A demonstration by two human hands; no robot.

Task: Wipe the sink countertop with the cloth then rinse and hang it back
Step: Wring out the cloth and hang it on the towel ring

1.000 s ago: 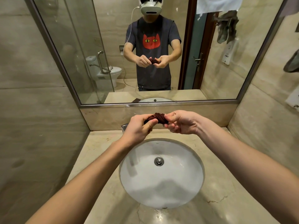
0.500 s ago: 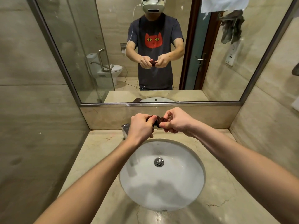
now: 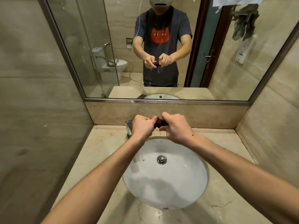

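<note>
Cloth (image 3: 159, 124) tighter: left hand (image 3: 142, 129), right hand (image 3: 175, 128), over sink (image 3: 178, 183)

Light was warm and dimmish, from overhead. Soft grey shadows fell in the white oval ceramic sink basin (image 3: 178, 183). Wet glare showed on the beige polished marble countertop (image 3: 226, 199) nearest me. Fisheye bent the steel-framed wall mirror (image 3: 194, 101) at its edges. Centre was sharp, corners soft.

The cloth (image 3: 159, 124) is held between the left hand (image 3: 142, 128) and right hand (image 3: 176, 128) above the far rim of the sink (image 3: 169, 183); the tap (image 3: 129, 126) is set just left, the mirror (image 3: 226, 62) behind.
</note>
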